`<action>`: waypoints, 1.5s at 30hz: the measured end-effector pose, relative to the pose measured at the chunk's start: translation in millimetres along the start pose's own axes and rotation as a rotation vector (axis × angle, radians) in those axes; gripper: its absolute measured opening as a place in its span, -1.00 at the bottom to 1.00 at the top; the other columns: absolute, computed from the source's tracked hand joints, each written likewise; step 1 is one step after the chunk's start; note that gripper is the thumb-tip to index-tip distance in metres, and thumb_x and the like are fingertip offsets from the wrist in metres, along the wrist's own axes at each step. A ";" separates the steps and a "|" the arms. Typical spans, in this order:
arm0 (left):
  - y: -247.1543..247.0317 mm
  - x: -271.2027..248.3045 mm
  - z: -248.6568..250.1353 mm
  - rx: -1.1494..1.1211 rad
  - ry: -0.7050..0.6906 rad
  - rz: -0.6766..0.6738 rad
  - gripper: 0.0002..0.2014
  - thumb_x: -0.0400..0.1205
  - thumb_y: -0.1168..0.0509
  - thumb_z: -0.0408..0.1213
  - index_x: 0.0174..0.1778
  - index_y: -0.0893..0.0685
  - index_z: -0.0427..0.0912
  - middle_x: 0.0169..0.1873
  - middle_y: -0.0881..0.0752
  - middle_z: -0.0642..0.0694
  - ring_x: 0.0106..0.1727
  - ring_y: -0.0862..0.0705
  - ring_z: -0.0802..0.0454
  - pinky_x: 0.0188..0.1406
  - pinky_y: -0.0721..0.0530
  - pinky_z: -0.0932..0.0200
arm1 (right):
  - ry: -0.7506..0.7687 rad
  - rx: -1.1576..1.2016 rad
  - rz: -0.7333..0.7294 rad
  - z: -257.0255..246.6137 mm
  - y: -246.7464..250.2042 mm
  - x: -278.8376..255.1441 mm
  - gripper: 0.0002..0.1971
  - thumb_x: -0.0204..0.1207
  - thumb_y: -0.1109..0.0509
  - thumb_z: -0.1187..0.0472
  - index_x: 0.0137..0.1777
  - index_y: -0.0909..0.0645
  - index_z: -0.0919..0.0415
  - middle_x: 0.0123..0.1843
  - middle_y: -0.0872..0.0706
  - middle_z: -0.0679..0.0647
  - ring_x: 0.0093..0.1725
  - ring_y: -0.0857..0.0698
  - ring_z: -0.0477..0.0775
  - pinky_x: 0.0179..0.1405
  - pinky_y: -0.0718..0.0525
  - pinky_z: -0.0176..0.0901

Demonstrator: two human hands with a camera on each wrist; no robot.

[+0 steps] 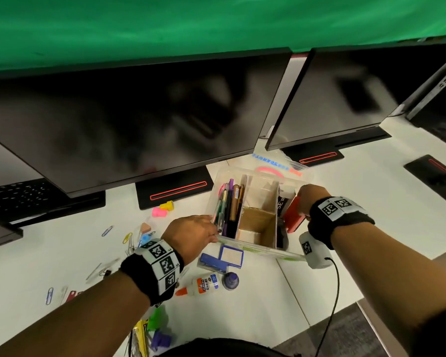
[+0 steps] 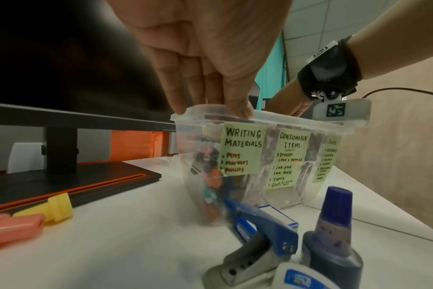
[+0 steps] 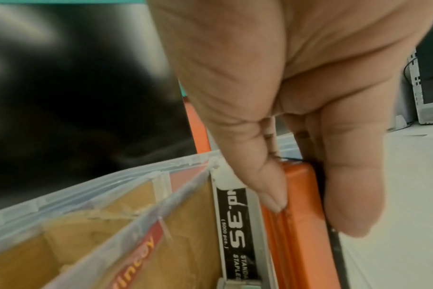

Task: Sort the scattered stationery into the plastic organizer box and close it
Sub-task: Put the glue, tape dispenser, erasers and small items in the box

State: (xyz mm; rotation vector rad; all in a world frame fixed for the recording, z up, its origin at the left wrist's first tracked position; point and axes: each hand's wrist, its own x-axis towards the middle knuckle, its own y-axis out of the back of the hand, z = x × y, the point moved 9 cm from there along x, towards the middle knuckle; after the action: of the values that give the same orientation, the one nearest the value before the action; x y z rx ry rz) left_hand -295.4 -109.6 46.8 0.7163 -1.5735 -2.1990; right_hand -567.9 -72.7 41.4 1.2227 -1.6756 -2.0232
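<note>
The clear plastic organizer box (image 1: 255, 247) stands open on the white desk, with pens (image 1: 228, 204) in its left compartment and cardboard dividers in the middle. Yellow labels on its front read Writing Materials (image 2: 244, 150), Consumable Items and Tools. My left hand (image 1: 215, 230) rests straight fingers on the near left rim (image 2: 297, 119). My right hand (image 1: 304, 199) pinches a flat orange tool (image 1: 292, 215) between thumb and fingers over the right compartment. In the right wrist view the tool (image 3: 297, 185) stands beside a black staples box (image 3: 233, 224) inside the box.
Loose on the desk near the box are a blue hole punch (image 1: 213, 261), a blue-framed ink pad (image 1: 231, 256), a glue bottle (image 1: 204, 284) and an ink bottle (image 2: 334, 234). Pink and yellow pieces (image 1: 162, 208) and paper clips lie left. Monitors (image 1: 139, 124) stand behind; the lid (image 1: 276, 166) lies behind the box.
</note>
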 end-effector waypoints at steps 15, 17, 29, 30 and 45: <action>-5.7 -8.2 -5.9 -0.076 -0.015 0.067 -0.65 0.73 -0.09 -0.23 0.43 -0.50 -0.01 0.50 -0.45 0.03 0.57 -0.34 0.08 0.54 -0.37 0.13 | 0.041 0.008 0.115 -22.5 29.6 -22.5 -0.74 0.30 -0.60 0.09 -0.33 -0.56 0.16 -0.50 -0.55 0.01 -0.49 -0.52 -0.03 -0.34 -0.52 -0.17; -4.0 -19.0 -12.4 -0.110 0.006 0.147 -0.63 0.72 -0.10 -0.22 0.47 -0.45 -0.01 0.50 -0.41 0.04 0.54 -0.33 0.08 0.50 -0.35 0.20 | 0.109 -0.015 0.155 -43.2 34.6 -38.7 -0.79 0.39 -0.51 0.08 -0.20 -0.61 0.20 -0.41 -0.62 0.05 -0.39 -0.61 0.05 -0.23 -0.58 -0.12; -102.7 -60.6 -52.8 -0.054 0.170 -0.401 -0.56 0.54 -0.34 0.06 0.25 -0.58 -0.11 0.22 -0.62 -0.10 0.27 -0.58 -0.11 0.19 -0.49 0.15 | 0.853 -0.122 -0.168 -177.6 -79.9 -166.6 -0.81 0.54 -0.29 0.16 0.05 -0.68 0.16 0.04 -0.75 0.12 -0.03 -0.66 0.13 -0.10 -0.51 -0.23; -108.1 -61.8 -52.2 -0.024 0.175 -0.428 -0.55 0.53 -0.36 0.04 0.25 -0.58 -0.14 0.24 -0.63 -0.14 0.28 -0.58 -0.13 0.21 -0.50 0.13 | 0.854 -0.162 -0.202 -177.2 -95.9 -165.9 -0.80 0.55 -0.28 0.18 0.08 -0.66 0.18 0.06 -0.74 0.16 -0.03 -0.64 0.16 -0.12 -0.46 -0.22; -64.7 -61.1 -42.5 -0.225 0.165 -0.138 -0.75 0.67 -0.15 -0.10 0.08 -0.68 -0.10 -0.06 -0.79 -0.12 0.02 -0.72 -0.07 -0.02 -0.57 0.13 | 0.801 -0.118 -0.290 -182.6 -155.3 -150.0 -0.55 0.47 -0.40 0.11 0.35 -0.53 0.22 0.24 -0.65 0.23 0.22 -0.63 0.26 0.15 -0.58 -0.04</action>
State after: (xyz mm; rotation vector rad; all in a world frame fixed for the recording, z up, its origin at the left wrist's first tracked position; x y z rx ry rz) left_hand -220.1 -88.0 -13.0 0.9325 -1.2062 -2.3000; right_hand -295.0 -53.5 -30.1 1.9595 -1.0181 -1.4011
